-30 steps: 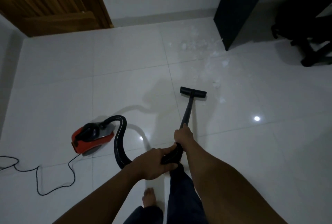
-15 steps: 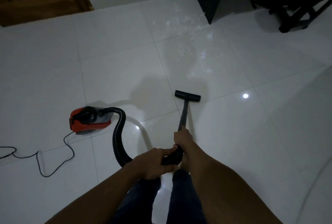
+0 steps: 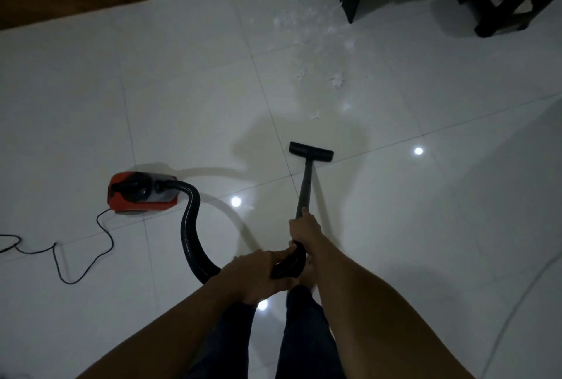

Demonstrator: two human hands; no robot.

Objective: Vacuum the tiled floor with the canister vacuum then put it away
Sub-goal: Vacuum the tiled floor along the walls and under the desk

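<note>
Back stroke: the floor head [image 3: 310, 151] is drawn back from the white debris [image 3: 307, 44], which remains near the tiled floor's [image 3: 425, 226] far edge. The right hand [image 3: 304, 228] has its grip closed round the wand [image 3: 305, 188], the left hand [image 3: 255, 275] round the hose handle [image 3: 289, 263]. The canister [image 3: 141, 193] sits to the left. Vacuuming is unfinished.

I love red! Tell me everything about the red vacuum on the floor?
The vacuum is a small red canister with a black top, plastic by its look. It sits flat on the white tiled floor, left of the person. A thick black ribbed hose leaves its right end and curves to the left hand, which grips it; the right hand grips the wand. A thin black cord trails from its near side.
</note>
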